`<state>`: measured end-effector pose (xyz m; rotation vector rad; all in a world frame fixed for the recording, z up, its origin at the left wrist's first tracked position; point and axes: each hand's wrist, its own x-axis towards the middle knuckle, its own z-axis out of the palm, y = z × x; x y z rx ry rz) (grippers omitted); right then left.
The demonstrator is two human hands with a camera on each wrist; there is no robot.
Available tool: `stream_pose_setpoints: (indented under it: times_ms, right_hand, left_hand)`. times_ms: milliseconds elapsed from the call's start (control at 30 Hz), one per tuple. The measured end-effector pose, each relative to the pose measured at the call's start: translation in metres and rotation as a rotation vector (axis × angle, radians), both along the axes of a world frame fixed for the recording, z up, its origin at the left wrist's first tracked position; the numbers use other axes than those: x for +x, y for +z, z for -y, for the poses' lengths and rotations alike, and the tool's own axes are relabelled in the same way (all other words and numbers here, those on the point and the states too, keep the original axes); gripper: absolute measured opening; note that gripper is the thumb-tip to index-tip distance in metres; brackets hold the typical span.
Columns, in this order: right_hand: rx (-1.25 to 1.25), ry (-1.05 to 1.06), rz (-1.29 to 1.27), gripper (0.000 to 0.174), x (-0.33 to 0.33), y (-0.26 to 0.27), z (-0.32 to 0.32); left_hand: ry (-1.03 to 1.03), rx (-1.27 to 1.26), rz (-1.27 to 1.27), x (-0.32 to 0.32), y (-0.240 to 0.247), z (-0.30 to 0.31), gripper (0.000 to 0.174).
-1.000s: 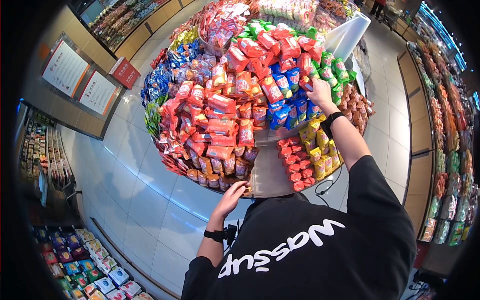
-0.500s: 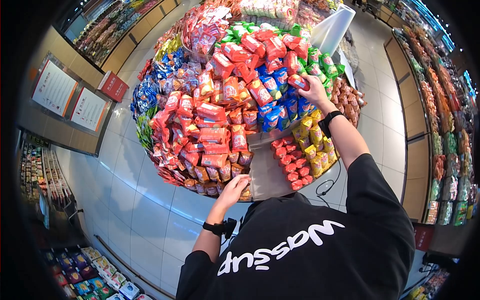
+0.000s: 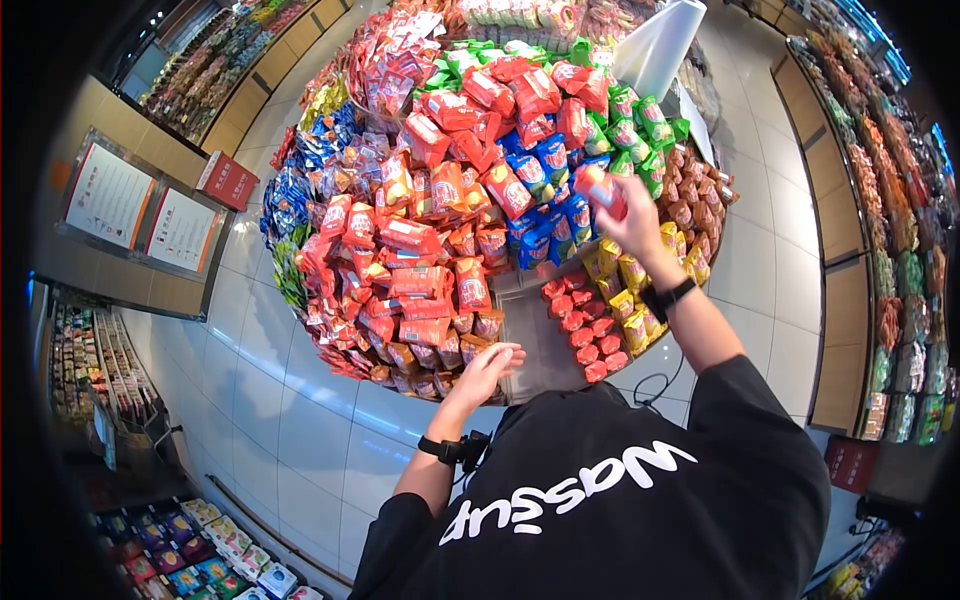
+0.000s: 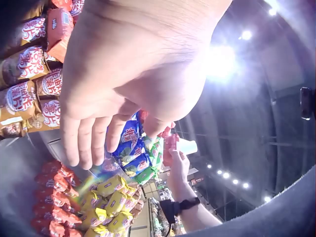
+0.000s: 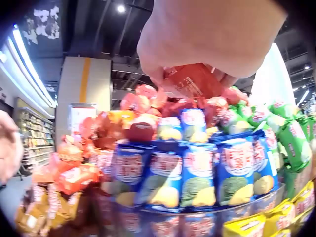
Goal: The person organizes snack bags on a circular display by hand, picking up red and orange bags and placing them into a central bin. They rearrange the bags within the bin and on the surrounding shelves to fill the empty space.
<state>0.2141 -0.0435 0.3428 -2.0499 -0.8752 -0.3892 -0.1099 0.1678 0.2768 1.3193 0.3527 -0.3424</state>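
Note:
My right hand (image 3: 632, 222) grips a red snack packet (image 3: 597, 188) above the display, over the blue snack packets (image 3: 548, 238). In the right wrist view the red packet shows beneath the palm, partly covered by the fingers. At the near edge of the display, my left hand (image 3: 487, 368) holds nothing, its fingers fairly straight in the left wrist view. Brown snack packets (image 4: 29, 64) stand beside it, and the bare grey tray section (image 3: 535, 345) lies to its right. Small red packets (image 3: 588, 330) and yellow packets (image 3: 625, 285) fill the sections beyond.
Red packets (image 3: 425, 280) are heaped over the left and middle of the round display. Green packets (image 3: 640, 130) and a white roll of bags (image 3: 658, 45) stand at the back right. Stocked shelves (image 3: 890, 260) run along the right, and a sign board (image 3: 140, 215) stands left.
My right hand has drawn the red packet off the pile by the green and blue ones and raised it toward me. The left hand has shifted slightly right along the edge, its fingers straighter.

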Motion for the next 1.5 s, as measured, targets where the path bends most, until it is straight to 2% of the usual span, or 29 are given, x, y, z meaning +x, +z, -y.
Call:
stream_pose_setpoints:
  times_ms: [33,100,167,200,233,300,367,433,467,533,567,600,633,700,833,967,1033,1100,1233,1300,1333,1400,1433,1500]
  right_hand:
    - [0.039,0.106,-0.077,0.052,-0.024,0.007,-0.001]
    - [-0.066,0.46,0.082,0.054,-0.064,0.027,-0.005]
    - [-0.11,0.75,0.026,0.055,-0.101,0.053,-0.018]
    - [-0.14,0.835,0.041,0.055,-0.113,0.053,-0.026]
    - [-0.17,0.92,0.059,0.055,-0.123,0.053,-0.033]
    - [-0.309,0.965,0.103,0.06,-0.132,0.046,-0.045]
    - [-0.314,0.994,0.048,0.056,-0.132,0.059,-0.052]
    - [-0.246,0.921,-0.243,0.048,-0.122,0.072,-0.058]
    - [-0.129,0.769,-0.221,0.04,-0.11,0.056,-0.066]
    - [-0.082,0.289,0.063,0.031,-0.078,0.03,-0.087]
    - [-0.143,0.087,0.035,0.033,-0.066,0.024,-0.097]
    - [-0.17,-0.011,0.045,0.037,-0.058,0.021,-0.105]
    - [-0.203,-0.071,0.047,0.045,-0.055,0.018,-0.113]
    - [-0.332,-0.198,0.087,0.051,-0.051,0.009,-0.128]
    - [-0.423,-0.323,0.069,0.067,-0.045,-0.005,-0.144]
    - [-0.445,-0.368,-0.063,0.082,-0.034,-0.01,-0.152]
    - [-0.462,-0.338,-0.161,0.069,-0.035,-0.001,-0.152]
    - [-0.387,-0.307,-0.229,0.064,-0.035,0.001,-0.149]
    - [-0.112,-0.317,-0.108,0.063,-0.059,0.006,-0.131]
    - [0.078,-0.156,-0.337,0.059,-0.077,0.008,-0.106]
    - [0.116,-0.07,-0.355,0.057,-0.091,0.012,-0.091]
    - [0.095,0.089,-0.358,0.05,-0.11,0.005,-0.058]
    - [0.29,0.315,-0.62,0.046,-0.122,0.0,-0.045]
    - [0.25,0.339,-0.816,0.044,-0.148,0.001,-0.015]
  left_hand:
    - [-0.007,-0.068,-0.007,0.005,0.001,-0.004,0.052]
    - [-0.033,-0.284,-0.011,0.015,0.006,-0.013,0.062]
    - [-0.072,-0.581,-0.004,0.023,0.021,-0.021,0.074]
    - [-0.065,-0.627,-0.017,0.026,0.029,-0.022,0.082]
    - [-0.077,-0.709,0.047,0.027,0.041,-0.022,0.074]
    - [-0.093,-0.666,0.046,0.024,0.04,-0.03,0.063]
    - [-0.049,-0.575,0.103,0.018,0.038,-0.036,0.054]
    - [0.028,-0.53,0.141,0.01,0.035,-0.04,0.05]
    - [0.081,-0.533,0.149,0.004,0.033,-0.04,0.05]
    - [0.17,-0.559,0.153,-0.01,0.035,-0.042,0.052]
    - [0.189,-0.551,0.161,-0.017,0.036,-0.043,0.051]
    - [0.207,-0.542,0.171,-0.024,0.037,-0.044,0.051]
    - [0.225,-0.532,0.183,-0.03,0.037,-0.045,0.05]
    - [0.254,-0.516,0.181,-0.041,0.033,-0.049,0.051]
    - [0.292,-0.523,0.231,-0.063,0.035,-0.052,0.053]
    - [0.377,-0.468,0.201,-0.077,0.017,-0.059,0.048]
    - [0.372,-0.461,0.213,-0.08,0.016,-0.06,0.043]
    - [0.404,-0.467,0.197,-0.082,0.02,-0.057,0.038]
    - [0.46,-0.428,0.131,-0.083,0.02,-0.054,0.035]
    - [0.502,-0.448,0.149,-0.08,0.018,-0.05,0.036]
    - [0.478,-0.466,0.186,-0.077,0.026,-0.047,0.03]
    - [0.451,-0.475,0.2,-0.074,0.014,-0.046,0.035]
    - [0.451,-0.451,0.207,-0.072,0.011,-0.043,0.038]
    - [0.375,-0.402,0.162,-0.066,0.012,-0.037,0.052]
